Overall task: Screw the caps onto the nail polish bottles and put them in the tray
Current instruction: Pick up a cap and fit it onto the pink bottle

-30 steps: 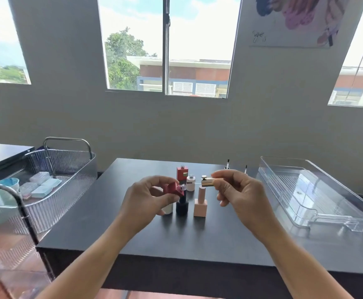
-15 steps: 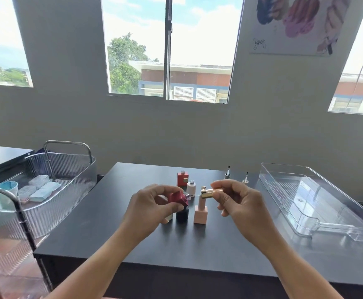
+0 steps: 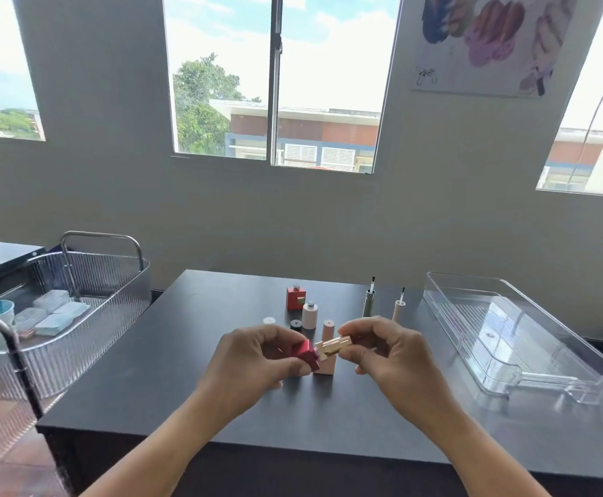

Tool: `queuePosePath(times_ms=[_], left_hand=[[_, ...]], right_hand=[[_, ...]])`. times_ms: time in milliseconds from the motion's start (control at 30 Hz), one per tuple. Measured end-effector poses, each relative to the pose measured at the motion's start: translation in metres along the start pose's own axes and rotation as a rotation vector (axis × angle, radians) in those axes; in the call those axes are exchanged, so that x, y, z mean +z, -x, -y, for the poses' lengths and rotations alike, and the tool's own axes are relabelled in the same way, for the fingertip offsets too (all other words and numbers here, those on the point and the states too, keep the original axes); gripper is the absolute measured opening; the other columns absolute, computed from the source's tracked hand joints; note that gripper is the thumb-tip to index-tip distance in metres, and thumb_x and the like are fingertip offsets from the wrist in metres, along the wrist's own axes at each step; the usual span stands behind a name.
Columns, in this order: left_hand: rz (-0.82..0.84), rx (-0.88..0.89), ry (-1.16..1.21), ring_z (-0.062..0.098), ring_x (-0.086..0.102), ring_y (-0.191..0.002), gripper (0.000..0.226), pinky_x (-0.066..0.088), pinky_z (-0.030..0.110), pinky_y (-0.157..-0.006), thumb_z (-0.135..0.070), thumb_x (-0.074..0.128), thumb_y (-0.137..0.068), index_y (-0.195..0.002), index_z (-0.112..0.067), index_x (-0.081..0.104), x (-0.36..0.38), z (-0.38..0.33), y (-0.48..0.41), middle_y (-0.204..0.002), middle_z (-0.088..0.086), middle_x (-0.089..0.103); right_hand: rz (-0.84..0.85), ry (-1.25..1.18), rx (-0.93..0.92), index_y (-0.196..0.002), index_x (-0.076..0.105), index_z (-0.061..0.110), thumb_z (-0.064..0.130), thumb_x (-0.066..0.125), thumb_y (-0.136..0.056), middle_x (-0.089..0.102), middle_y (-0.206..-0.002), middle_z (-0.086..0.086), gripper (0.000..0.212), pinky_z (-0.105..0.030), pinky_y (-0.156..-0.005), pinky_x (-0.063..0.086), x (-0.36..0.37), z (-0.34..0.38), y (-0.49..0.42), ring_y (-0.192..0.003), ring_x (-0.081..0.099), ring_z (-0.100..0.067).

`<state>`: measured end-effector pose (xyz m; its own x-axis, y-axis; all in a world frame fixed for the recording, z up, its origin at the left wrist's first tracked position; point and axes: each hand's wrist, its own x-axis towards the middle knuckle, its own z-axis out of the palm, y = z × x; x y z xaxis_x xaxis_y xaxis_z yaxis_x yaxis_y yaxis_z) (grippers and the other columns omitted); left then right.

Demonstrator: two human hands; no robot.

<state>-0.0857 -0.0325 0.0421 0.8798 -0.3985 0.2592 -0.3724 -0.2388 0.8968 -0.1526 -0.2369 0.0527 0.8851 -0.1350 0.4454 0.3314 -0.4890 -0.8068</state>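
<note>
Head view: left hand (image 3: 253, 364) pinches red bottle (image 3: 307, 353) sideways, neck toward right hand (image 3: 393, 356), which pinches gold cap (image 3: 334, 345) at the neck, lined up for threading. Uncapped bottles beyond hands; clear tray (image 3: 579, 382) right of right hand, empty.

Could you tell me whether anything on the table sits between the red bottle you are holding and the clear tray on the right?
Nothing visible blocks it. The red bottle is held above the table, and the tray lies open to the right. The two upright brush caps stand farther back, off that path.
</note>
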Motion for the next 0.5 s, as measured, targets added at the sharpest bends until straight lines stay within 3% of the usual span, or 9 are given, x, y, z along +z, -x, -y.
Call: queuePosePath(times_ms=[100, 200, 367, 433, 500], left_hand=[[0.003, 0.015, -0.039, 0.015, 0.071, -0.078, 0.026, 0.062, 0.029, -0.064, -0.023, 0.089, -0.067, -0.086, -0.038, 0.078, 0.002, 0.003, 0.005, -0.082, -0.008, 0.077], [-0.018, 0.024, -0.068, 0.011, 0.07, -0.074, 0.029, 0.062, 0.03, -0.065, -0.022, 0.09, -0.066, -0.086, -0.039, 0.077, 0.006, 0.005, 0.008, -0.078, -0.011, 0.075], [-0.032, 0.032, -0.114, 0.01, 0.068, -0.077, 0.033, 0.061, 0.035, -0.071, -0.023, 0.09, -0.064, -0.086, -0.043, 0.075, 0.01, 0.006, 0.008, -0.082, -0.015, 0.073], [-0.028, 0.022, -0.118, 0.01, 0.068, -0.076, 0.031, 0.061, 0.036, -0.07, -0.025, 0.089, -0.064, -0.085, -0.043, 0.075, 0.011, 0.006, 0.007, -0.081, -0.014, 0.073], [-0.027, 0.005, -0.107, 0.009, 0.068, -0.074, 0.028, 0.061, 0.037, -0.069, -0.024, 0.089, -0.065, -0.085, -0.04, 0.076, 0.01, 0.006, 0.007, -0.079, -0.013, 0.074]], right_hand=[[0.044, 0.033, 0.008, -0.086, 0.071, 0.034, 0.036, 0.075, -0.079, 0.073, -0.073, 0.005, 0.008, -0.026, -0.056, 0.055, -0.003, -0.003, 0.005, -0.065, 0.068, -0.012], [0.045, 0.164, -0.002, -0.076, 0.067, 0.028, 0.068, 0.061, -0.074, 0.067, -0.064, -0.001, 0.041, -0.031, -0.053, 0.054, -0.003, -0.008, 0.007, -0.055, 0.062, -0.015], [0.069, 0.192, 0.112, -0.056, 0.061, 0.019, 0.084, 0.043, -0.076, 0.064, -0.05, 0.002, 0.07, -0.025, -0.047, 0.05, -0.001, -0.012, 0.006, -0.038, 0.057, -0.011], [0.126, 0.232, 0.162, -0.059, 0.065, 0.019, 0.087, 0.034, -0.076, 0.066, -0.051, 0.001, 0.077, -0.025, -0.052, 0.052, -0.002, -0.014, 0.006, -0.039, 0.059, -0.012], [0.192, 0.295, 0.158, -0.076, 0.069, 0.026, 0.088, 0.027, -0.077, 0.07, -0.061, 0.002, 0.075, -0.028, -0.06, 0.054, -0.003, -0.014, 0.007, -0.043, 0.062, -0.011]])
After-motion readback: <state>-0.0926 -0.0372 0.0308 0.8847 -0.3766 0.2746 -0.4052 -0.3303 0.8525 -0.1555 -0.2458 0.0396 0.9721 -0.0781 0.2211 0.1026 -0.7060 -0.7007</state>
